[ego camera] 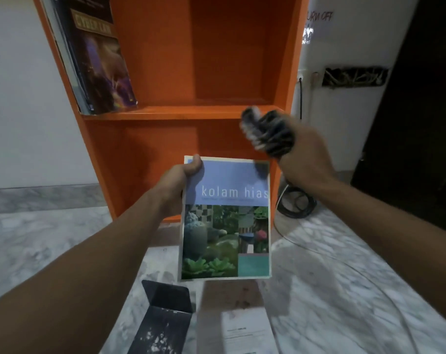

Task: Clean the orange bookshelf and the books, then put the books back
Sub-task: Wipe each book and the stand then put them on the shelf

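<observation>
Left grip [181,185] clasps the kolam hias book [227,221]; right grip [306,154] clenches a dark cloth [265,134]. Some books [99,60] already lean in the orange bookshelf [165,113]; this one is not yet shelved.

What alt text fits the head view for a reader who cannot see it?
A person's left hand grips a book titled "kolam hias" by its top left corner while the right hand holds a blurred dark bundle near its top right corner. Behind stands an orange bookshelf, a few books leaning at the left of one shelf.
</observation>
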A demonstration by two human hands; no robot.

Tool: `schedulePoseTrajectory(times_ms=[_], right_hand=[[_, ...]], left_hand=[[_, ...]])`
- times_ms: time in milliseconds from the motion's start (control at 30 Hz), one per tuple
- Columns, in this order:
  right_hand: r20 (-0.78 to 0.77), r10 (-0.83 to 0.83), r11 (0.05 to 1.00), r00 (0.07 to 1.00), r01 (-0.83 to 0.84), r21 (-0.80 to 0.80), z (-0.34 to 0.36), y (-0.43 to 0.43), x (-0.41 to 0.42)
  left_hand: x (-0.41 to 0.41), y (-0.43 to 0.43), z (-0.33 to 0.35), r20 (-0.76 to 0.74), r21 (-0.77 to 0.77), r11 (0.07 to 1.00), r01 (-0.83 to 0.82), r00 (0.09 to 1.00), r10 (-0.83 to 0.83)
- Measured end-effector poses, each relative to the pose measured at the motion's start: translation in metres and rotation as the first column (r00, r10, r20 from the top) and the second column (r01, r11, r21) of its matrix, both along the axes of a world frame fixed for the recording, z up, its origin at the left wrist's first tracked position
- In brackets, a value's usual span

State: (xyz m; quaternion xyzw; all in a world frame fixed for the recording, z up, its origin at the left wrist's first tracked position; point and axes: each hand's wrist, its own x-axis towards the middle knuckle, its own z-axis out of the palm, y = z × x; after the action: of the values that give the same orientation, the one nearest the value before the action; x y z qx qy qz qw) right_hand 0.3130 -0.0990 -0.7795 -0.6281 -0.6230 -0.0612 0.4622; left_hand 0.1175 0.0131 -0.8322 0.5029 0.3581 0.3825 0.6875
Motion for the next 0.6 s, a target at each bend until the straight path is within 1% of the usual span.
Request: schedulePoseTrajectory(times_ms=[33, 67, 100, 133, 167, 200, 233, 267, 300, 333, 367, 400, 433, 467, 500, 533, 567, 600], right_hand=[[0.07, 0.07, 0.996, 0.995, -0.066, -0.063, -0.012, -0.002, -0.01], [0.134, 0.122, 0.976, 0.983, -0.095, -0.195, -0.032, -0.004, -0.017], [0.184, 0.183, 0.932, 0.966, -0.111, -0.344, -0.056, -0.011, -0.024], [0.206, 0.263, 0.869, 0.942, -0.139, -0.474, -0.081, -0.018, -0.029], [0.226, 0.357, 0.799, 0.906, -0.172, -0.576, -0.103, -0.027, -0.032], [0.247, 0.431, 0.731, 0.868, -0.175, -0.66, -0.117, -0.037, -0.033], [0.242, 0.467, 0.691, 0.851, -0.18, -0.7, -0.121, -0.044, -0.031], [0.22, 0.461, 0.691, 0.86, -0.192, -0.697, -0.117, -0.047, -0.028], [0.142, 0.418, 0.725, 0.897, -0.236, -0.647, -0.108, -0.045, -0.023], [0.018, 0.355, 0.774, 0.935, -0.282, -0.567, -0.095, -0.043, -0.018], [-0.089, 0.292, 0.835, 0.952, -0.299, -0.461, -0.077, -0.039, -0.015], [-0.156, 0.24, 0.896, 0.958, -0.28, -0.345, -0.057, -0.036, -0.013], [-0.18, 0.204, 0.948, 0.962, -0.24, -0.209, -0.035, -0.031, -0.011], [-0.146, 0.17, 0.98, 0.975, -0.183, -0.082, -0.016, -0.027, -0.008], [-0.08, 0.126, 0.992, 0.989, -0.123, 0.037, -0.002, -0.021, -0.007], [-0.019, 0.083, 0.991, 0.996, -0.081, 0.11, 0.005, -0.014, -0.008], [0.023, 0.071, 0.99, 0.997, -0.073, 0.121, 0.006, -0.008, -0.013], [0.061, 0.103, 0.993, 0.993, -0.107, 0.059, -0.003, -0.003, -0.02]], left_hand=[[0.002, 0.002, 0.0, -0.021, -0.01, 1.0, 0.005, 1.0, -0.005], [0.002, 0.004, 0.001, -0.031, -0.014, 1.0, 0.008, 0.999, -0.008], [0.002, 0.004, 0.004, -0.032, -0.006, 1.0, 0.008, 0.999, -0.008], [0.0, 0.005, 0.006, -0.036, 0.002, 1.0, -0.017, 0.999, 0.017], [-0.002, 0.006, 0.007, -0.035, 0.005, 0.999, -0.043, 0.998, 0.043], [-0.007, 0.009, 0.007, -0.042, 0.003, 0.998, -0.065, 0.997, 0.065], [-0.011, 0.01, 0.008, -0.044, 0.001, 0.998, -0.066, 0.997, 0.066], [-0.016, 0.011, 0.007, -0.042, -0.005, 0.998, -0.065, 0.997, 0.065], [-0.021, 0.013, 0.005, -0.046, -0.014, 0.997, -0.07, 0.997, 0.07], [-0.024, 0.014, 0.003, -0.052, -0.019, 0.997, -0.072, 0.996, 0.071], [-0.025, 0.014, 0.001, -0.05, -0.025, 0.997, -0.074, 0.996, 0.072], [-0.025, 0.013, 0.0, -0.038, -0.031, 0.997, -0.064, 0.997, 0.062], [-0.023, 0.01, 0.0, -0.03, -0.035, 0.999, -0.038, 0.999, 0.037], [-0.019, 0.009, -0.001, -0.023, -0.036, 0.999, -0.011, 1.0, 0.01], [-0.015, 0.007, 0.0, -0.019, -0.035, 0.999, 0.015, 1.0, -0.016], [-0.009, 0.004, 0.001, -0.019, -0.035, 0.998, 0.043, 0.999, -0.043], [-0.002, 0.001, 0.004, -0.019, -0.033, 0.997, 0.073, 0.997, -0.073], [0.004, -0.002, 0.007, -0.008, -0.029, 0.994, 0.104, 0.994, -0.105]])
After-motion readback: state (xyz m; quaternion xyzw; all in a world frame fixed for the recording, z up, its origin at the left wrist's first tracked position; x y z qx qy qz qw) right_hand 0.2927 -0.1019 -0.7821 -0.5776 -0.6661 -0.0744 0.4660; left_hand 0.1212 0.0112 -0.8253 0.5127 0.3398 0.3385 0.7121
